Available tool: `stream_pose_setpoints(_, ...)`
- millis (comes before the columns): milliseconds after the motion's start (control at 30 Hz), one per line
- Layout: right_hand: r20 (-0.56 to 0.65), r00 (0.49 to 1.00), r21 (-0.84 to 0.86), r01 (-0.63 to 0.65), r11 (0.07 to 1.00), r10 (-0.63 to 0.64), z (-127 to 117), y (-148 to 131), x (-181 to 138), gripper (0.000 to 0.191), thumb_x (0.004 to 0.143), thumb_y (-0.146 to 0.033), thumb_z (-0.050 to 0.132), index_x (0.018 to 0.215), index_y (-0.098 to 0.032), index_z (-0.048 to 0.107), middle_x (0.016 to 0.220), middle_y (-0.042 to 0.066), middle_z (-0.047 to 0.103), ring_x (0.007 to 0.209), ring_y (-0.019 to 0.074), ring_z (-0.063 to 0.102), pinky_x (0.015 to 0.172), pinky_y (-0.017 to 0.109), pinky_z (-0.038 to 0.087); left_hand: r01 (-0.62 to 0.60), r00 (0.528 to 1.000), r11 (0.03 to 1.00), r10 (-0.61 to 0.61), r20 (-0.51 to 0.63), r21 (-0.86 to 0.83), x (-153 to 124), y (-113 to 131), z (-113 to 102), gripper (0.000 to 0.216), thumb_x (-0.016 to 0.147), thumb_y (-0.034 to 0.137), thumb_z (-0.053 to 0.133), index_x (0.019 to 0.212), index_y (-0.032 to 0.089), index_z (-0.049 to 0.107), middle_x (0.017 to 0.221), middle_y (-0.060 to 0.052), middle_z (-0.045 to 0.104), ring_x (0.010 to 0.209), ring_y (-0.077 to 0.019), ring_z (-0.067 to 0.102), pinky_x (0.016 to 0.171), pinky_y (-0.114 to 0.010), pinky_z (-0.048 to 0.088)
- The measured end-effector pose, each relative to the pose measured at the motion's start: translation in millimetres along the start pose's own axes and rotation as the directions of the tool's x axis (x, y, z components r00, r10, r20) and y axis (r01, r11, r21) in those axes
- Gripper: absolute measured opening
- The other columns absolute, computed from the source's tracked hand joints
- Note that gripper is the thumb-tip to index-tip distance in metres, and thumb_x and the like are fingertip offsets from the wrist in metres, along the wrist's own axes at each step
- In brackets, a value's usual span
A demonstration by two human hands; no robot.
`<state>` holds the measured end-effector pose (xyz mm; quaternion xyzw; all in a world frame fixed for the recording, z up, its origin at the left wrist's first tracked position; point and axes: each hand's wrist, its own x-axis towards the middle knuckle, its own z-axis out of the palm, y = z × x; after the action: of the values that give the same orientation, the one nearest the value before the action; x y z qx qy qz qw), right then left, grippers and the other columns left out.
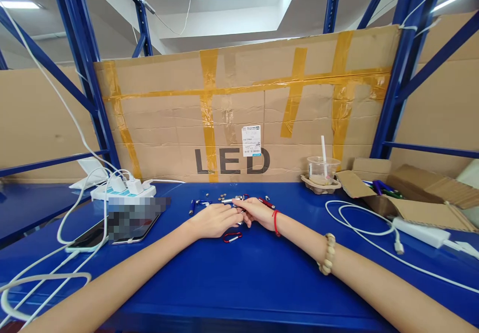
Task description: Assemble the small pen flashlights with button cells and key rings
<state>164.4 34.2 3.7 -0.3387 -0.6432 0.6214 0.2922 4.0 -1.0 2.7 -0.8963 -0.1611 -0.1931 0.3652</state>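
My left hand (pixel 217 221) lies palm down above the blue shelf surface, its fingers curled at the tips toward my right hand (pixel 258 211). The right hand's thumb and fingers are closed together, and the two sets of fingertips meet. A small silvery bit shows between them, too small to name. Just below the hands lies a red carabiner (pixel 232 237). Beyond them are a blue cylinder (pixel 192 207), several small round metal pieces (pixel 222 196) and a silvery rod (pixel 226 201). A long red piece (pixel 266 203) lies beyond the right hand.
At left, white cables trail from a power strip (pixel 123 191) past a phone (pixel 136 228). On the right stand a plastic cup with a straw (pixel 323 168), an open cardboard box (pixel 419 193) and a white charger (pixel 421 232). A taped cardboard panel (pixel 172 133) closes the back.
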Motion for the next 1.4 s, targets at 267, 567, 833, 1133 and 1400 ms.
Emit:
stream_pose_setpoints(267, -0.196, 0.981, 0.108, 0.02, 0.994, 0.001, 4.5, 3.4, 1.7, 0.03, 0.073, -0.033, 0.058, 0.051, -0.013, 0.053, 0.031, -0.004, 0.046, 0.025, 0.0044, 0.04, 0.026, 0.014, 0.036, 0.021, 1.0, 0.999, -0.022, 0.009, 0.048, 0.6, -0.9, 2.3, 0.021, 0.089, 0.02, 0.03, 0.089, 0.016, 0.05, 0.087, -0.005, 0.064, 0.066, -0.014, 0.058, 0.059, -0.025, 0.043)
stream_pose_setpoints(567, -0.329, 0.941, 0.161, 0.138, 0.977, -0.079, 5.1, 11.2, 5.7, 0.031, 0.068, -0.035, 0.063, 0.048, -0.013, 0.052, 0.039, -0.002, 0.05, 0.031, 0.0039, 0.044, 0.03, 0.013, 0.041, 0.171, 0.985, 0.981, -0.168, 0.036, -0.089, 2.4, -3.0, 2.2, 0.024, 0.09, 0.021, 0.026, 0.087, 0.014, 0.049, 0.077, -0.006, 0.06, 0.07, -0.0141, 0.058, 0.062, -0.024, 0.046)
stream_pose_setpoints(833, -0.197, 0.961, 0.073, 0.213, 0.974, -0.195, 6.2, 12.5, 3.6, 0.027, 0.067, -0.033, 0.063, 0.088, -0.015, 0.064, 0.085, 0.008, 0.063, 0.07, 0.0137, 0.06, 0.036, 0.014, 0.047, 0.532, 0.845, 0.81, -0.528, 0.089, -0.248, -7.1, -7.5, 9.7, 0.021, 0.089, 0.02, 0.026, 0.101, 0.017, 0.043, 0.088, -0.004, 0.06, 0.075, -0.0133, 0.06, 0.064, -0.024, 0.047)
stream_pose_setpoints(1133, 0.037, 0.913, -0.317, 0.397, 0.862, -0.407, 7.5, 18.2, 5.3, 0.03, 0.072, -0.04, 0.054, 0.081, -0.016, 0.068, 0.077, 0.006, 0.063, 0.066, 0.0134, 0.056, 0.038, 0.016, 0.044, 0.465, 0.885, 0.832, -0.447, 0.13, -0.301, -5.6, -7.4, 4.3, 0.019, 0.087, 0.018, 0.027, 0.093, 0.016, 0.045, 0.079, -0.004, 0.059, 0.071, -0.0134, 0.058, 0.064, -0.023, 0.046)
stream_pose_setpoints(1400, 0.218, 0.959, -0.247, 0.231, 0.941, -0.179, 6.6, 6.6, -2.0, 0.035, 0.073, -0.046, 0.052, 0.079, -0.014, 0.067, 0.078, 0.005, 0.064, 0.069, 0.0098, 0.054, 0.048, 0.016, 0.038, 0.37, 0.926, 0.882, -0.374, 0.041, -0.292, -8.1, -7.3, 6.0, 0.02, 0.086, 0.019, 0.029, 0.091, 0.015, 0.047, 0.074, -0.005, 0.06, 0.068, -0.0143, 0.056, 0.068, -0.026, 0.045)
